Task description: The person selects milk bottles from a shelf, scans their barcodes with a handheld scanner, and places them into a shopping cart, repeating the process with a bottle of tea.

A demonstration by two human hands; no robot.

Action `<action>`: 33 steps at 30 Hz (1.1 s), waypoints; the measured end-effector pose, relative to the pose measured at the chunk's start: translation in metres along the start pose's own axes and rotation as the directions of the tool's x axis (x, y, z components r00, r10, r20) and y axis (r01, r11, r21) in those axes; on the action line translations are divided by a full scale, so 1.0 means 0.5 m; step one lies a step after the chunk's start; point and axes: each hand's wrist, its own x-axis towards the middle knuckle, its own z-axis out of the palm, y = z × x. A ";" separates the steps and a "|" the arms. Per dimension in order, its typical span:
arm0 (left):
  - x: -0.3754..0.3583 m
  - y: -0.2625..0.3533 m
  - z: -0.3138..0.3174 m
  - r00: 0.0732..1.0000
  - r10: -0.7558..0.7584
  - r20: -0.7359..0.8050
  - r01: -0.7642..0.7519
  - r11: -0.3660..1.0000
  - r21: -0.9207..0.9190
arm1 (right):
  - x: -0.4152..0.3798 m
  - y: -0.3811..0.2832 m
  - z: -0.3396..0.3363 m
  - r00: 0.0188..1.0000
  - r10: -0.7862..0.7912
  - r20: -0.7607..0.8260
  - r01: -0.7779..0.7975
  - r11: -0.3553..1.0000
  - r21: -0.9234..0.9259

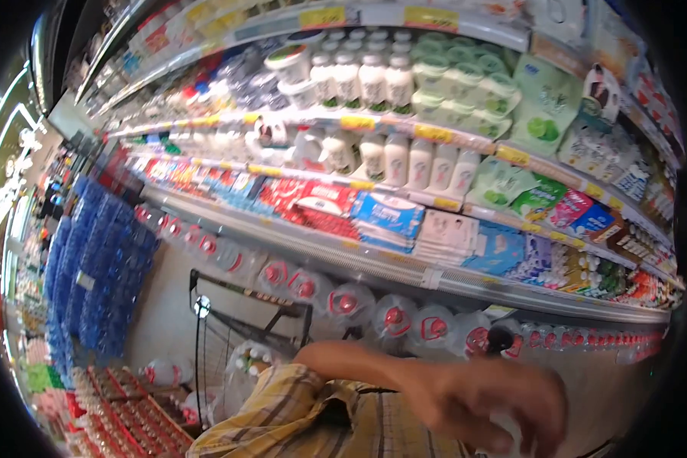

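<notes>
My left hand (496, 397) reaches across the front of my body from a yellow plaid sleeve (263, 404). Its fingers curl downward and are smeared by motion. A pale patch shows between thumb and fingers, and I cannot make out whether it is something held. Just above the hand is a dark round knob (500, 338). My right hand is out of the picture. To the left stands a black-framed shopping cart (252, 294), with a clear plastic bag (240, 374) of goods in or beside it.
A dairy shelf ahead carries white bottles (372, 85), green tubs (466, 76), green pouches (546, 99) and red cartons (309, 202). Large clear bottles with red caps (343, 301) line its foot. Blue stacked packs (91, 267) and red trays (133, 412) stand left.
</notes>
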 end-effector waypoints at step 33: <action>-0.015 -0.054 0.137 0.922 0.369 0.118 -0.354 0.926 -0.130 | 0.055 0.015 0.144 0.548 -0.492 0.677 -0.496 0.460 0.736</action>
